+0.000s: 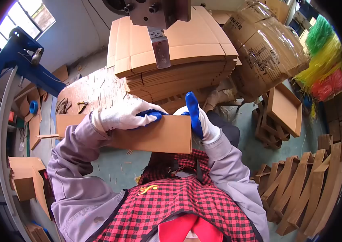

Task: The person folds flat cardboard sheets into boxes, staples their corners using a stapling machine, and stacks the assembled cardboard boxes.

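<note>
A long brown piece of folded cardboard is held in front of my body, with its broad side facing me. My left hand, in a white glove with blue-coated fingers, is closed over the upper edge near the middle. At the right end, my right hand wears a matching glove and grips the corner. One blue digit points upward there, and its other fingers are partly hidden behind the cardboard. Just beyond is a metal machine head with a narrow metal arm hanging down.
A tall stack of flat cardboard sheets lies behind the machine arm. Pliers rest on the worn work surface. To the right are a wrapped bundle, shallow cardboard trays and several standing folded pieces. A blue frame stands left.
</note>
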Available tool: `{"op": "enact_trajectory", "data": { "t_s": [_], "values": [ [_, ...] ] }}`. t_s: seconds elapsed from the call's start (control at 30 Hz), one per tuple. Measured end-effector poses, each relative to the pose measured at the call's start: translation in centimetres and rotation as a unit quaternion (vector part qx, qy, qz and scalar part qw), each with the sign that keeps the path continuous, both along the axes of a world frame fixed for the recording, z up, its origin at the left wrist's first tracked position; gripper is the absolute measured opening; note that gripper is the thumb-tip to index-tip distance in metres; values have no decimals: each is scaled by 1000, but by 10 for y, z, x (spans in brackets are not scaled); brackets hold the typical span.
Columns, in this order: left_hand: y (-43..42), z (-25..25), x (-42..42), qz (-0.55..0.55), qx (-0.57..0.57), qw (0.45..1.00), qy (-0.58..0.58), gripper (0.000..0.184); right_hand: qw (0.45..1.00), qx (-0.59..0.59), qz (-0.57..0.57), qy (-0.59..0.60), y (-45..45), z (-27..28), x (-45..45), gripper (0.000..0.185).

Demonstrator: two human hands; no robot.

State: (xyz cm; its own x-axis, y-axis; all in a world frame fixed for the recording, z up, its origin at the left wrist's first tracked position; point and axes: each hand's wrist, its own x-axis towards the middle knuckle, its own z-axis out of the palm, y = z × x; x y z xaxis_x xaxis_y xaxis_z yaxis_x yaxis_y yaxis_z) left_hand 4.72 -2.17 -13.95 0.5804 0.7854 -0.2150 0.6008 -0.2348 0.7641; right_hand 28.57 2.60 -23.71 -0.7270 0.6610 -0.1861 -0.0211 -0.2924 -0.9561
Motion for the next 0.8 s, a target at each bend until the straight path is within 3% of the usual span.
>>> {"op": "enact_trajectory", "data": {
  "t_s": [0.17,0.33,0.5,0.67,0.8],
  "values": [
    [4,13,-8,-11,95,994,60,30,996,61,-67,-4,10,6,2,81],
    [2,59,-22,112,210,962,132,34,967,59,-200,147,16,21,-11,63],
    [-1,85,-32,198,157,942,219,39,947,234,-209,67,30,-2,-12,51],
    [15,91,-50,247,181,929,207,38,830,503,-241,21,44,15,-24,28],
    [53,94,-74,277,200,919,196,38,679,686,-262,-14,57,29,-31,44]
  ]
}}
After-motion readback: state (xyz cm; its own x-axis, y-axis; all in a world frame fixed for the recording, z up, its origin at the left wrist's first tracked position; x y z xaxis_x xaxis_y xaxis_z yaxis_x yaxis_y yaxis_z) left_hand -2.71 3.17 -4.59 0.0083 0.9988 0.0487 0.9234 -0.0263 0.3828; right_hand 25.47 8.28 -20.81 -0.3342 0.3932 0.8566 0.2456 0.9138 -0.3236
